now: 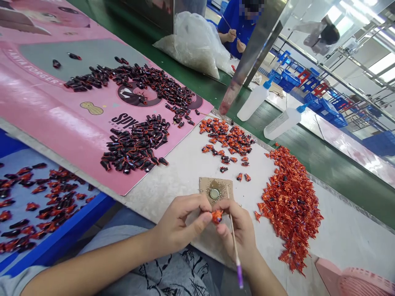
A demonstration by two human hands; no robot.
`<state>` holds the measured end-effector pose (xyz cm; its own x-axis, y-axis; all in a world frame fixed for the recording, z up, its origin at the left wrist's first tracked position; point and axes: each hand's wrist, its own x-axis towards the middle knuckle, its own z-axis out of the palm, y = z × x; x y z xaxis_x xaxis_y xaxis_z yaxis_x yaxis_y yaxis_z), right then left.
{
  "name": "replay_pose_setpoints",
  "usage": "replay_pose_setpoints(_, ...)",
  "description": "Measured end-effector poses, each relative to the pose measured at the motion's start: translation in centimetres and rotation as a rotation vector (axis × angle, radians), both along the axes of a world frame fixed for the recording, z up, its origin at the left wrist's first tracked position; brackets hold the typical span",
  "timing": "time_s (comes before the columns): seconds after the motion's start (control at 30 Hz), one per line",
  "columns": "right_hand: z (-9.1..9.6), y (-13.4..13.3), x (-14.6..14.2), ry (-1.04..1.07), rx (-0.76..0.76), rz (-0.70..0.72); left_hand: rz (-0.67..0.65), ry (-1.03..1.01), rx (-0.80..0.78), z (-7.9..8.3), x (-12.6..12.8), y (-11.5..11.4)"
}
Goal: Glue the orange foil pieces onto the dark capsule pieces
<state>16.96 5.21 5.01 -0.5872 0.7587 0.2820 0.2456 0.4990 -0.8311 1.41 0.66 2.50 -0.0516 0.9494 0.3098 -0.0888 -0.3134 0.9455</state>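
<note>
My left hand (182, 226) is closed, with thumb and fingers pinching a small orange plastic piece (217, 216) that has a dark spot. My right hand (242, 232) is closed around a thin wooden stick (233, 240) with a purple end pointing toward me. Its fingertips are close beside the orange piece; whether they touch it, I cannot tell. Just beyond both hands lies a piece of brown cardboard (228, 186) with a small round cap (214, 193) on it. The upper end of the stick is over the cardboard.
Black pieces (135, 144) lie on a pink printed mat (77, 144). Black-and-orange pieces (231, 137) and an orange heap (291, 201) cover parts of the table. Two white bottles (253, 100), a plastic bag (197, 45), a metal post (243, 61), a blue tray (101, 205) and a co-worker (239, 24) surround it.
</note>
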Motion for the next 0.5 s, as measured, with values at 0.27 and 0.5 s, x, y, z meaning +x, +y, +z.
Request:
replay_pose_setpoints(0.27,0.2,-0.6,0.2,0.043,-0.194,0.12,0.025,0.148,0.177,0.5,0.7,-0.5)
replay_pose_setpoints(0.5,0.8,-0.7,0.6,0.052,-0.122,0.084,-0.086,0.269,0.263,2.0,0.3,0.3)
